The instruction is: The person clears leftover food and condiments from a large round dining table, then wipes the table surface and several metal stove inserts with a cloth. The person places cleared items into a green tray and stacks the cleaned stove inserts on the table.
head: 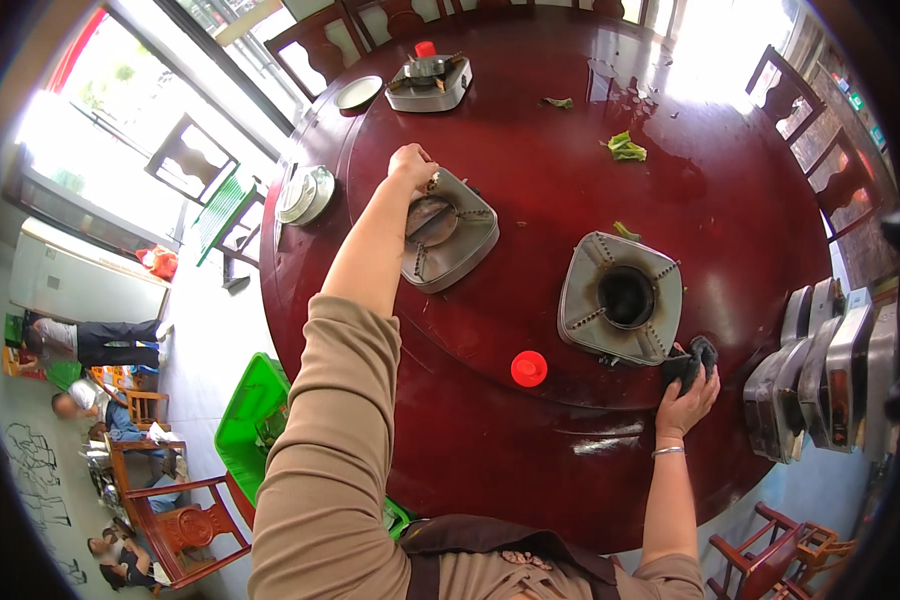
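Observation:
My left hand [414,166] is at the far edge of a portable stove [461,251] on the round red-brown wooden table [457,427]; its fingers are curled, and whether they grip the stove or something small is unclear. In my right hand [686,409] is a dark cloth [691,361], bunched beside the near right corner of a second stove [592,334] with a scorched round burner opening. A red plastic cap [529,368] lies on the table between my arms. A third stove [429,96] stands farther back, with a red cap [424,49] behind it.
Stacked plates [305,196] and a white plate [360,92] sit at the table's left edge. Leaf scraps [627,147] and wet patches lie farther back. Several metal stove cases [825,375] are stacked at right. A green bin [244,420] stands at left; chairs surround the table. People are at far left.

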Motion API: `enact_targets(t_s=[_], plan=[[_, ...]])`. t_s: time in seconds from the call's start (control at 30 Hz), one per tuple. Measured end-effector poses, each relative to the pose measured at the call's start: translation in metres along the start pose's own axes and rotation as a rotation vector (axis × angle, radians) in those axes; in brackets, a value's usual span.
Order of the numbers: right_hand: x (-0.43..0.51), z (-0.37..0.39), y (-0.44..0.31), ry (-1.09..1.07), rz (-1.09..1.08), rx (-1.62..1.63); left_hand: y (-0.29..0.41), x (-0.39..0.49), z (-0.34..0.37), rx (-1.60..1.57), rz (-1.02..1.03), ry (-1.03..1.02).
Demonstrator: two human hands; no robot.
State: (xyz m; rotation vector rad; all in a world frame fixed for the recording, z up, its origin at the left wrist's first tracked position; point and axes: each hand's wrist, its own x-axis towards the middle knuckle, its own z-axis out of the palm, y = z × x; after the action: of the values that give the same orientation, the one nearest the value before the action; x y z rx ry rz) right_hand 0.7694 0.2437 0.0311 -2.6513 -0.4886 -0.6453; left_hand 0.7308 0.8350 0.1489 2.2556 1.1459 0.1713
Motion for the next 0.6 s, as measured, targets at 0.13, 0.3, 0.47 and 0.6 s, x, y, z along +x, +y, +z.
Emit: enact_targets(t_s=[0.13, 0.3, 0.47, 0.6], plan=[[-0.001, -0.001, -0.001, 0.000, 0.008, -0.007, 0.015, -0.004, 0.005, 0.476, 0.149, 0.103], [0.000, -0.002, -0.003, 0.004, 0.011, -0.009, 0.015, -0.017, -0.002, 0.444, 0.179, 0.085], [0.000, -0.001, -0.003, 0.042, -0.018, 0.002, 0.026, -0.038, 0.010, 0.857, 0.652, 0.031], [0.000, 0.001, -0.001, 0.043, -0.007, -0.024, 0.021, -0.076, 0.016, 0.542, 0.686, 0.156]])
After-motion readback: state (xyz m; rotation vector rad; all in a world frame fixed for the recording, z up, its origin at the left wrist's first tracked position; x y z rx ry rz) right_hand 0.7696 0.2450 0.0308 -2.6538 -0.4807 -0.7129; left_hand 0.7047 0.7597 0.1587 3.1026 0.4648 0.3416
